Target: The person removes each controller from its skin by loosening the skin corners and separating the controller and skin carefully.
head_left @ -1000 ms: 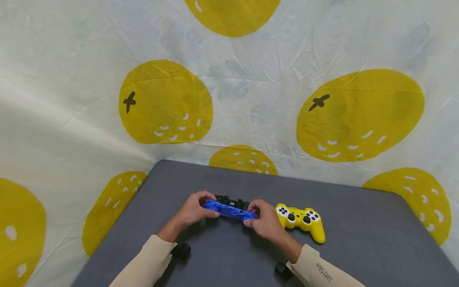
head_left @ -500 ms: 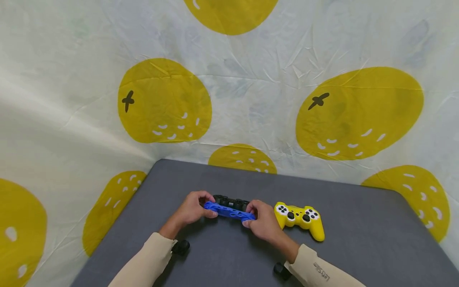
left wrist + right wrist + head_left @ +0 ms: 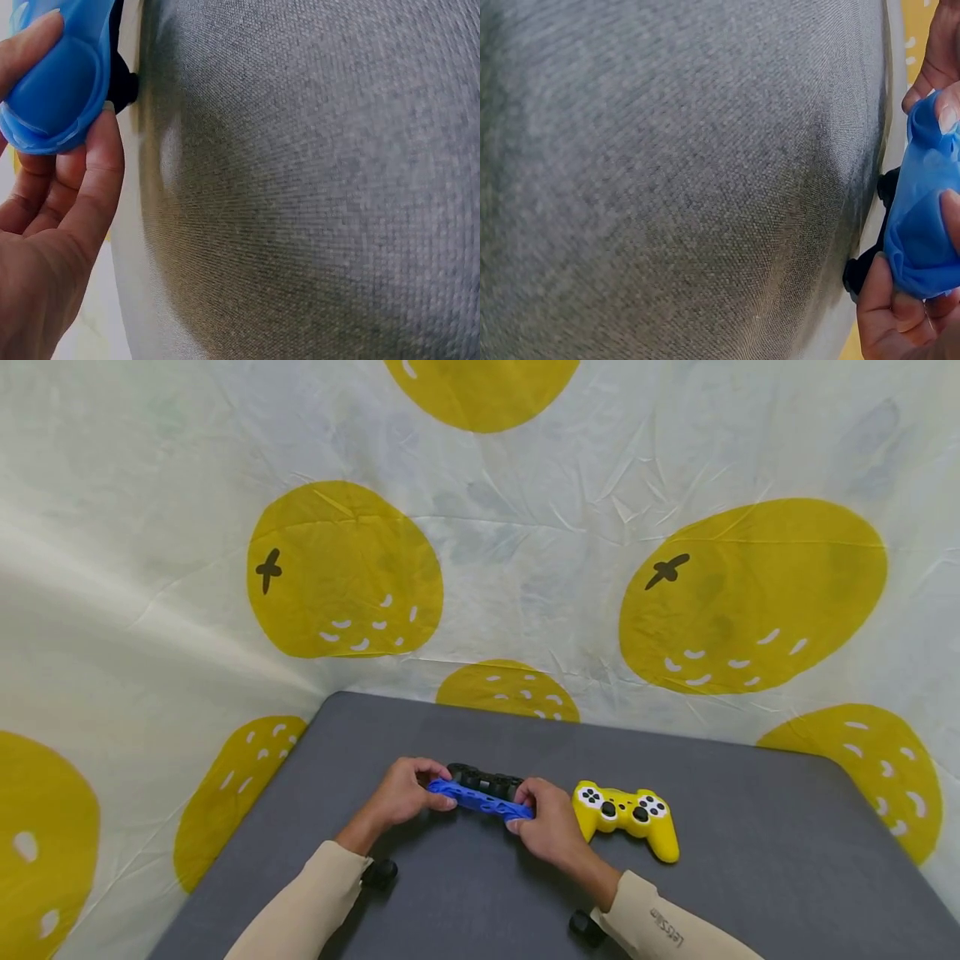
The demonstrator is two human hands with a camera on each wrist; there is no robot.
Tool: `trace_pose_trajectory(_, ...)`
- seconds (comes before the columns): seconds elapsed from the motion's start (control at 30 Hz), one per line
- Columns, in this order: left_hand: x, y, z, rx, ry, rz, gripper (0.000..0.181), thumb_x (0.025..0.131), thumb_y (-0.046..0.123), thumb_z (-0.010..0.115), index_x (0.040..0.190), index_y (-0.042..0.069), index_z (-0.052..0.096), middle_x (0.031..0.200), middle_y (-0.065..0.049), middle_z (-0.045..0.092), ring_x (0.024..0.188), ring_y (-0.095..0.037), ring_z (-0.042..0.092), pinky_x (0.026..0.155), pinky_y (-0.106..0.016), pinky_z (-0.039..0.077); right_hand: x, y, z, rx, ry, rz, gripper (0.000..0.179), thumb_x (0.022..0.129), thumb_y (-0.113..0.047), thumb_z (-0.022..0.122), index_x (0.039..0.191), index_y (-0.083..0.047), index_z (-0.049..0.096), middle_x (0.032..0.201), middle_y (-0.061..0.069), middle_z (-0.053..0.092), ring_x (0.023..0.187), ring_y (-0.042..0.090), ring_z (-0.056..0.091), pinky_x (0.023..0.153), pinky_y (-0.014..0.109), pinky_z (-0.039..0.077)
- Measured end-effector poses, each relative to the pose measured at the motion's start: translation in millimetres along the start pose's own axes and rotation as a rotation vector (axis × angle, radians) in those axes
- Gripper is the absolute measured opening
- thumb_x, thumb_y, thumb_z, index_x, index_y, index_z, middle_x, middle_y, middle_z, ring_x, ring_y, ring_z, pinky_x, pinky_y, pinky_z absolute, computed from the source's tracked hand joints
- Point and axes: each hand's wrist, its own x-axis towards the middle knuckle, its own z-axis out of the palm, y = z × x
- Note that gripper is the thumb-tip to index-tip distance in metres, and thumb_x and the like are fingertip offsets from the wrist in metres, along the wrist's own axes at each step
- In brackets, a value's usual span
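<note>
**Blue skin half-worked around a black controller, both hands on its ends**

The fingers (image 3: 97,180) of the left hand (image 3: 401,795) are curled round the left end of the blue silicone cover (image 3: 480,800), thumb on top and the others tucked beneath, so the grip lobe bulges between them in the left wrist view. The right hand (image 3: 551,827) does the same at the other end: its fingers (image 3: 889,300) pinch the blue skin from below while a fingertip presses the upper edge. Both hands are thus clamped on the cover, neither one free.

The black controller (image 3: 486,780) sits just behind and partly inside the cover, its dark shoulder buttons showing past the blue edge in all three views. The pair is held low over the middle of the grey bench (image 3: 750,860), close to the surface; whether it touches I cannot tell.

The step in hand looks like working the cover against the controller body, stretching it at both lobes. Whether it is going on or coming off cannot be read here. The next move likely calls for an even pull at both ends, with the thumbs rolling the rim over the grips without letting the black body slip out.

A yellow controller (image 3: 628,814) lies flat just beside the right hand, apart from it. A lemon-print cloth (image 3: 345,568) hangs behind the bench.
</note>
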Motion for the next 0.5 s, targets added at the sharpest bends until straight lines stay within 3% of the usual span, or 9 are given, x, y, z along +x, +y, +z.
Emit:
trace_pose_trajectory(0.33,-0.1,-4.2,3.1,-0.014,0.009,0.006,0.029,0.075,0.012,0.095,0.099,0.013,0.078,0.094,-0.006,0.066,0.083,-0.018,0.056,0.071,-0.031,0.05,-2.1,-3.2,5.6,-0.034,0.054,0.028,0.028,0.075,-0.004,0.088,0.086,-0.012,0.064,0.078,0.001,0.056,0.074,0.015,0.05,0.068,0.028,0.039)
trace_pose_trajectory(0.5,-0.5,-6.4,3.1,0.012,0.006,0.034,0.028,0.077,0.012,0.093,0.1,0.016,0.076,0.097,-0.004,0.065,0.086,-0.019,0.056,0.077,-0.032,0.049,-2.7,-3.2,9.4,-0.04,0.073,0.033,0.029,0.074,-0.005,0.089,0.086,-0.012,0.064,0.079,0.001,0.056,0.074,0.015,0.05,0.068,0.028,0.039)
